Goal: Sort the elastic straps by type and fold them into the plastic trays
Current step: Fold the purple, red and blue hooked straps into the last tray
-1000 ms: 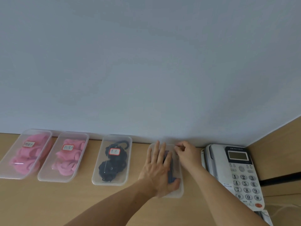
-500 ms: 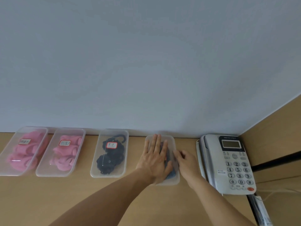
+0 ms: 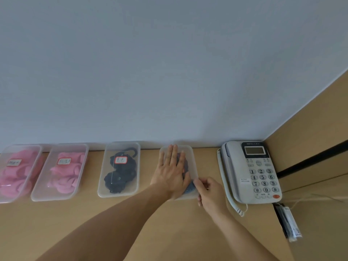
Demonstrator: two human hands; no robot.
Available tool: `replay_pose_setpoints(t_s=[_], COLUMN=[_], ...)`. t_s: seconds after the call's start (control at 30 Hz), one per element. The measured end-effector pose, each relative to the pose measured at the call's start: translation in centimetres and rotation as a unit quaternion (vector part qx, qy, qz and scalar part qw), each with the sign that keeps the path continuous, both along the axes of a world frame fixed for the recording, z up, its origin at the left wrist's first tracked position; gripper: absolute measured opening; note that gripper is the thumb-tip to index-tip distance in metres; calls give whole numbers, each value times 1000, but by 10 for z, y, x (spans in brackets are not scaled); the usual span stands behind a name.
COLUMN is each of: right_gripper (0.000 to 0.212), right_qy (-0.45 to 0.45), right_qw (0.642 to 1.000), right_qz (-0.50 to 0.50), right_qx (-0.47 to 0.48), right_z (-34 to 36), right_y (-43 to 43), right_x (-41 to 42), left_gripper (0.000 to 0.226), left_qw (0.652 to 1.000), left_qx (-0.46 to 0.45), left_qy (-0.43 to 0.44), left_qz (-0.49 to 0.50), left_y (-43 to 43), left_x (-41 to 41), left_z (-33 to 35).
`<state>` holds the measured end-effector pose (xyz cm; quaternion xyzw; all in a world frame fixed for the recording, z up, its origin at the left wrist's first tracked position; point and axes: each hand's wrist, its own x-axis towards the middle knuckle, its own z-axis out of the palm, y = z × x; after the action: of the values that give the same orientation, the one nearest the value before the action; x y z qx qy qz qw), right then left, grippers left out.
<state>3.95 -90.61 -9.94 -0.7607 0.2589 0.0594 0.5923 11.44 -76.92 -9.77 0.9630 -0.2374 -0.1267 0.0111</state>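
Four clear plastic trays stand in a row along the wall on a wooden desk. Two on the left (image 3: 17, 173) (image 3: 60, 173) hold pink elastic straps, and the third (image 3: 120, 170) holds black straps; all three carry labelled lids. On the fourth tray (image 3: 191, 161), which holds dark blue straps (image 3: 189, 188), my left hand (image 3: 172, 171) lies flat with fingers spread over the clear lid. My right hand (image 3: 209, 192) pinches that tray's near right corner.
A grey desk telephone (image 3: 251, 171) with a coiled cord sits right of the fourth tray. A wooden side panel (image 3: 310, 144) closes off the right. A small packaged item (image 3: 288, 223) lies near the desk's right edge. Bare desk (image 3: 75, 223) stretches in front of the trays.
My right hand has slid from the tray's far right corner down along its right edge to the near corner. My left hand has stayed flat on the lid.
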Motion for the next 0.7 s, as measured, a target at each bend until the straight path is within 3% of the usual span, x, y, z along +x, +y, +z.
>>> replay_pose_setpoints(t_s=[0.4, 0.7], right_gripper=[18, 17], right_qy=[8, 36], right_qw=[983, 972], right_qz=[-95, -106], right_qx=[156, 206], right_z=[-5, -2], right_y=[7, 6], right_x=[-26, -23], left_gripper=[72, 70], left_qw=[1000, 1000], left_qx=[-14, -11], left_qy=[-5, 3], left_qz=[-1, -11], left_y=[1, 1], left_x=[0, 1], left_z=[-1, -2])
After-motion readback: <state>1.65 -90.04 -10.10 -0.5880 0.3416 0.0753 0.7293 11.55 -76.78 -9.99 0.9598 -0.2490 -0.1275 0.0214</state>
